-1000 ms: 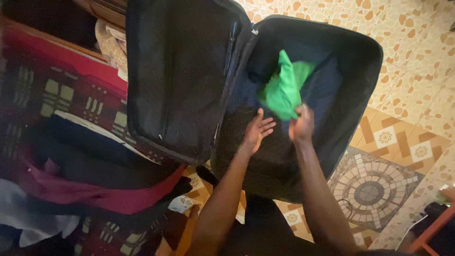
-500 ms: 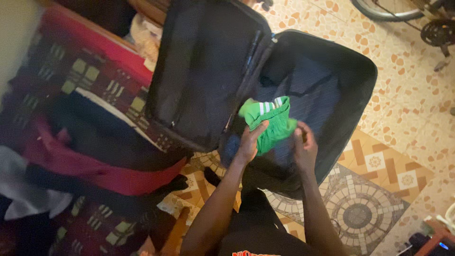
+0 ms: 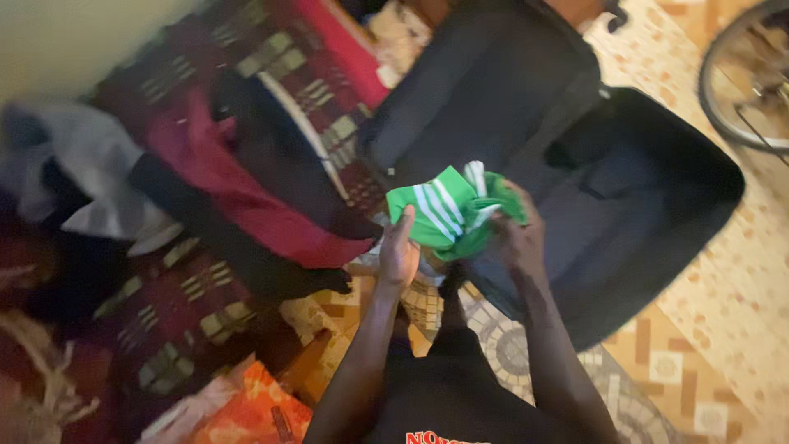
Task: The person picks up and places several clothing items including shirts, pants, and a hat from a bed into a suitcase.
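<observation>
Two hands bunch a green garment just above an open suitcase.

Both hands hold the green garment (image 3: pixel 450 212) between them: the left hand (image 3: pixel 398 255) lies flat against its near side with fingers straight, as if steadying the bundle, while the right hand (image 3: pixel 511 238) curls closed around the far side, gripping the cloth. The garment, white-striped, is off the ground, held in front of the person's chest and over the near edge of the suitcase (image 3: pixel 641 214), whose lid (image 3: pixel 485 90) leans back against the bed. A red cloth (image 3: pixel 238 197) and dark clothes lie heaped on the patterned blanket (image 3: pixel 181 304), within easy reach to the left.
</observation>
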